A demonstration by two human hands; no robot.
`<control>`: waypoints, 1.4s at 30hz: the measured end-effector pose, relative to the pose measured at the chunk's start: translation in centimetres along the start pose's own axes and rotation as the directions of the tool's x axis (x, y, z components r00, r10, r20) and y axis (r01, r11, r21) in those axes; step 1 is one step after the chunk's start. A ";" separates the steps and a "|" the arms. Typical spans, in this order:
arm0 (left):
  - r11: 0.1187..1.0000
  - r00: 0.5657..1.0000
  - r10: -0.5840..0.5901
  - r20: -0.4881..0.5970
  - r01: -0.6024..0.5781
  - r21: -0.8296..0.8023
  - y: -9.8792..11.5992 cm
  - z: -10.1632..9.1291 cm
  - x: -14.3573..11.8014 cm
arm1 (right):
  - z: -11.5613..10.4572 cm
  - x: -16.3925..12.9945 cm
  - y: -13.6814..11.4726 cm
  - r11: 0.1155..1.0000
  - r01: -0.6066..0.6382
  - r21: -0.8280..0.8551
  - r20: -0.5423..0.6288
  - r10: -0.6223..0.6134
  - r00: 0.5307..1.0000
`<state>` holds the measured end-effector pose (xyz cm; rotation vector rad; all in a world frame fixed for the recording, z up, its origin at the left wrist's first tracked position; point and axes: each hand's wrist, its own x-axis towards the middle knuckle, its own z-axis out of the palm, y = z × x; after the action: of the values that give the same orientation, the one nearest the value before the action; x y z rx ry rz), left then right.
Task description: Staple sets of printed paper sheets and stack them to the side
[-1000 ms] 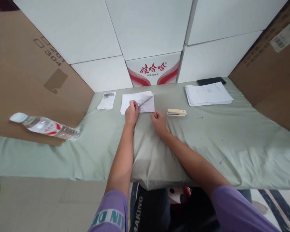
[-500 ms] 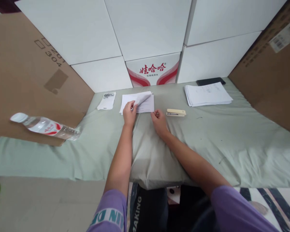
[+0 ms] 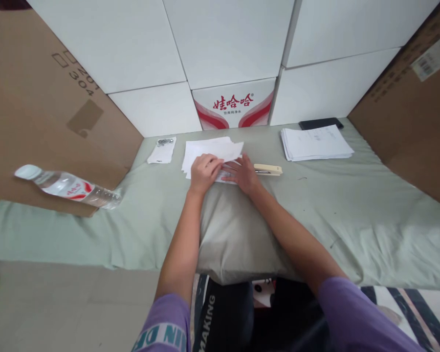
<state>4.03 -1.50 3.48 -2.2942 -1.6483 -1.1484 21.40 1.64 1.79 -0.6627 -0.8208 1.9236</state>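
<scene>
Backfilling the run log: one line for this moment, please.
left hand: holding papers | right hand: open at papers' right edge | stapler: beside right hand

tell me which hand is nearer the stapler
Right: the right hand is immediately left of the cream stapler; the left hand is farther left, at the papers.

White boxes [image 3: 231,44] are basically walling off the back, brown cardboard [image 3: 36,117] is standing at both sides, a pale green sheet [image 3: 315,215] is hanging down in front, and greyish floor tiles [image 3: 58,308] are showing below.
</scene>
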 end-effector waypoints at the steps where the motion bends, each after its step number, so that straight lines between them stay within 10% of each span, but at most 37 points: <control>1: 0.999 0.997 0.027 0.069 -0.026 -0.019 0.6 -0.1 0.0 | -0.3 0.3 -0.3 1.000 -0.013 0.005 0.009 0.013 1.000; 5: 0.975 0.976 -0.214 -0.044 0.216 0.049 0.5 -0.2 0.0 | -1.1 1.4 0.1 0.997 -0.013 -0.076 -0.123 0.004 0.992; 8: 0.824 0.820 -0.502 -0.274 0.550 0.134 -1.9 -0.7 -0.3 | -1.4 1.7 0.9 0.987 -0.032 -0.160 -0.173 0.004 0.985; 15: 0.649 0.651 -0.759 -0.033 0.750 -0.132 -5.0 -1.0 -0.6 | -1.2 0.7 0.0 0.966 0.065 -0.252 0.162 -0.024 0.986; 21: 0.485 0.704 -0.703 0.106 0.583 -0.652 -5.7 -0.2 -0.5 | -1.9 0.9 -0.2 0.909 0.191 -0.370 0.178 -0.133 0.975; 27: 0.417 0.789 -0.614 0.028 0.354 -0.837 -6.8 -3.5 -1.3 | -2.1 0.8 -0.6 0.579 0.453 -0.678 0.105 -0.533 0.840; 34: 0.309 0.784 -0.612 0.102 0.355 -0.882 -6.9 -3.5 -1.7 | -1.6 0.4 -0.5 0.805 0.237 -0.544 0.265 -0.103 0.959; 37: 0.335 0.728 -0.683 0.065 0.391 -0.857 -7.2 -2.6 -1.1 | -2.0 0.8 -0.8 0.751 0.234 -0.617 0.166 -0.166 0.972; 42: 0.587 0.543 -0.809 -0.226 0.726 -0.358 -7.8 -2.4 -0.9 | -3.4 2.8 -3.8 0.662 0.476 -0.579 -0.216 -0.687 0.694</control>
<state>-3.93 -0.12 1.94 -1.1900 -2.5378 -1.8514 24.70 6.45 2.22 -0.9224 -1.0815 0.9079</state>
